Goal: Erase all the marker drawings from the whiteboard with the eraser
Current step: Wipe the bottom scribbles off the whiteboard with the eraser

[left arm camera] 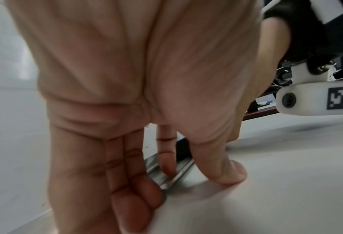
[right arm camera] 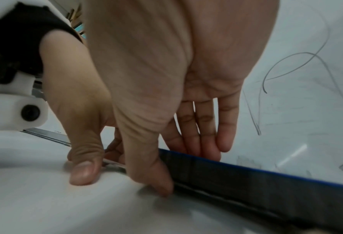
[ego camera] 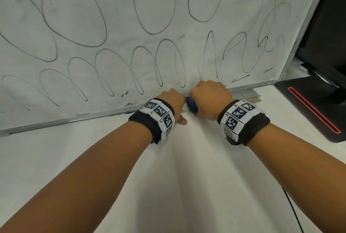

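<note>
The whiteboard (ego camera: 131, 4) leans upright at the back of the white table, covered in grey marker loops (ego camera: 78, 25). At its bottom rail (ego camera: 74, 119) lies the blue eraser (ego camera: 192, 104), dark felt facing me (right arm camera: 246, 182). My right hand (ego camera: 207, 96) pinches the eraser, thumb (right arm camera: 156, 178) on the felt side and fingers (right arm camera: 206, 142) behind it against the board. My left hand (ego camera: 174, 104) is just left of the eraser with straight fingers (left arm camera: 134, 205) down on the rail and thumb (left arm camera: 230, 172) pressed on the table, holding nothing.
A black device with a glowing red strip (ego camera: 314, 109) stands on the table at the right, a dark monitor-like body (ego camera: 327, 26) behind it. A thin black cable (ego camera: 294, 212) runs along the table's right side. Smudges (ego camera: 124, 94) mark the board's lower edge.
</note>
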A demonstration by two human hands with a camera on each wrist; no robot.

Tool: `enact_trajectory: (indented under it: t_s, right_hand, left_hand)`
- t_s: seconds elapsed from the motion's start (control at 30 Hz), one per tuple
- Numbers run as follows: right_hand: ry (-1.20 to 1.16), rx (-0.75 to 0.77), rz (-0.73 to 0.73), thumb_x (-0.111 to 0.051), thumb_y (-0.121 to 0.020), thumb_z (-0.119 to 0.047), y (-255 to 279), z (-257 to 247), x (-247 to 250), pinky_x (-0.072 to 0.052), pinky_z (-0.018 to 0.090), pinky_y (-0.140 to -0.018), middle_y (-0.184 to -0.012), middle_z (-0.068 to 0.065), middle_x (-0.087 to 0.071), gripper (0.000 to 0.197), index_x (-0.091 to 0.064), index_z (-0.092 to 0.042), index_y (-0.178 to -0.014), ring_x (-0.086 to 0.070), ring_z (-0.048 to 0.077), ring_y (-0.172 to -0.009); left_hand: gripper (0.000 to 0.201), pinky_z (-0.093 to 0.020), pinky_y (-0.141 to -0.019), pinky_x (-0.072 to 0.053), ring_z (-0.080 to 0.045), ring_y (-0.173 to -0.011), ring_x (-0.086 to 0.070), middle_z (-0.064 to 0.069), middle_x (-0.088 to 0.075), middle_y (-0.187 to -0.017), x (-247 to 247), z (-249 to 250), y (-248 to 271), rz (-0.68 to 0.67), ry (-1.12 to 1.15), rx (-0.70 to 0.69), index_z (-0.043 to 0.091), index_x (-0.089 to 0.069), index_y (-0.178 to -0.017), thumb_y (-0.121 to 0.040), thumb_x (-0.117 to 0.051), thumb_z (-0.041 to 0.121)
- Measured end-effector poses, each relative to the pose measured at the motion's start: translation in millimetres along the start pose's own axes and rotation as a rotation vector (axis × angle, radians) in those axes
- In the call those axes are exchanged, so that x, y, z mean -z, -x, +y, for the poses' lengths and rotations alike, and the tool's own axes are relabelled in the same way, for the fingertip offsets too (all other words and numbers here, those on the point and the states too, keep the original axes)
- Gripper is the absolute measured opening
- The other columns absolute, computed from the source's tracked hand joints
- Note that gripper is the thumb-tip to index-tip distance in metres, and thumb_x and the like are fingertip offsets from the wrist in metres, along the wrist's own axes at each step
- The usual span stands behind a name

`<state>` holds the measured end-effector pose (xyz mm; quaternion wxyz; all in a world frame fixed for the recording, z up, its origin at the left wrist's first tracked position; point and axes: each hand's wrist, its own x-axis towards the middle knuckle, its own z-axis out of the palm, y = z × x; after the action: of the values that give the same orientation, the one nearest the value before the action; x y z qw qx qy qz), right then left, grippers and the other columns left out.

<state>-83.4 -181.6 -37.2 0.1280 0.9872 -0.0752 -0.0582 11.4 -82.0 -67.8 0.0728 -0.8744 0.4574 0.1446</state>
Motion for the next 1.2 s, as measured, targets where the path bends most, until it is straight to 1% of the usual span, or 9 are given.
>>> enact_trajectory:
  t_s: [0.1, 0.17, 0.3, 0.47, 0.63, 0.8, 1.0, 1.17, 1.2]
  right_hand:
    - [-0.013, -0.025, 0.015, -0.069, -0.086, -0.029, 2.1, 0.4, -3.1, -0.048, 0.034, -0.064, -0.068, 0.001, -0.031, 0.021, -0.052, -0.017, -0.084, -0.047, 0.022, -0.067]
    - [-0.072, -0.045, 0.027, -0.069, -0.083, -0.032, 5.6, 3.0, -1.2, -0.049, 0.032, -0.061, -0.07, 0.001, -0.04, 0.02, -0.06, -0.013, -0.082, -0.052, 0.022, -0.065]
    - [-0.201, -0.04, 0.068, -0.07, -0.08, -0.037, 10.9, 6.6, 6.3, -0.05, 0.033, -0.061, -0.079, 0.003, -0.058, 0.017, -0.067, -0.019, -0.081, -0.059, 0.023, -0.069]
    - [-0.359, -0.022, 0.182, -0.058, -0.09, -0.039, 11.1, 2.6, 8.2, -0.054, 0.044, -0.071, -0.088, 0.001, -0.052, 0.022, -0.061, -0.019, -0.098, -0.055, 0.023, -0.079]
    - [-0.517, 0.008, 0.216, -0.049, -0.099, -0.036, -2.3, 0.5, 4.1, -0.049, 0.039, -0.071, -0.093, 0.008, -0.054, 0.026, -0.05, -0.014, -0.112, -0.053, 0.025, -0.08]
    - [-0.624, 0.01, 0.175, -0.05, -0.1, -0.036, 4.4, 2.2, -16.7, -0.046, 0.038, -0.078, -0.097, 0.007, -0.051, 0.027, -0.047, -0.014, -0.115, -0.051, 0.023, -0.085]
    - [-0.69, -0.198, 0.201, -0.08, -0.076, -0.036, 32.3, 56.4, -25.0, -0.042, 0.026, -0.058, -0.085, 0.001, -0.06, 0.034, -0.058, -0.017, -0.094, -0.055, 0.017, -0.073]
    - [-0.875, -0.425, 0.399, -0.074, -0.076, -0.023, 57.7, 113.7, -31.4, -0.038, 0.028, -0.055, -0.072, 0.001, -0.054, 0.028, -0.048, -0.014, -0.078, -0.047, 0.017, -0.064]
    - [-0.923, -0.458, 0.421, -0.072, -0.077, -0.021, 62.1, 124.4, -35.2, -0.038, 0.03, -0.056, -0.071, 0.001, -0.05, 0.028, -0.044, -0.015, -0.076, -0.045, 0.019, -0.063]
  left_hand:
    - [0.054, -0.032, -0.069, -0.044, -0.022, -0.08, -0.053, -0.004, -0.05, -0.095, -3.2, 1.1, 4.4, 0.032, -0.012, 0.015, 0.015, -0.059, -0.113, -0.08, -0.076, 0.055]
    - [0.055, -0.032, -0.069, -0.045, -0.023, -0.079, -0.053, -0.004, -0.05, -0.095, -3.2, 3.5, 12.5, 0.057, 0.003, 0.033, 0.015, -0.059, -0.114, -0.081, -0.075, 0.055]
    - [0.053, -0.032, -0.067, -0.05, -0.024, -0.077, -0.061, 0.0, -0.054, -0.087, -0.4, 8.5, 30.9, 0.075, 0.069, 0.077, 0.018, -0.054, -0.103, -0.073, -0.082, 0.053]
    - [0.062, -0.032, -0.073, -0.055, -0.023, -0.089, -0.063, -0.003, -0.061, -0.103, 8.0, -11.1, 56.5, 0.087, 0.226, 0.103, 0.017, -0.059, -0.111, -0.065, -0.088, 0.048]
    - [0.062, -0.026, -0.075, -0.041, -0.018, -0.093, -0.053, 0.002, -0.057, -0.104, 2.3, -40.5, 66.8, 0.117, 0.314, 0.133, 0.018, -0.061, -0.118, -0.072, -0.083, 0.053]
    - [0.053, -0.032, -0.088, -0.049, -0.025, -0.11, -0.059, -0.007, -0.059, -0.124, -0.6, -29.8, 51.9, 0.106, 0.264, 0.117, 0.019, -0.057, -0.127, -0.084, -0.072, 0.047]
    - [0.047, -0.035, -0.087, -0.05, -0.03, -0.112, -0.06, -0.012, -0.053, -0.129, 19.5, 40.5, 15.7, 0.141, 0.084, -0.038, 0.018, -0.055, -0.132, -0.093, -0.062, 0.043]
    - [0.034, -0.038, -0.084, -0.054, -0.031, -0.102, -0.061, -0.013, -0.059, -0.119, 22.6, 98.8, -21.9, 0.126, 0.127, -0.195, 0.011, -0.059, -0.116, -0.093, -0.06, 0.037]
    - [0.038, -0.039, -0.085, -0.053, -0.031, -0.105, -0.06, -0.012, -0.06, -0.12, 19.9, 107.4, -29.1, 0.107, 0.114, -0.222, 0.012, -0.06, -0.12, -0.093, -0.06, 0.038]
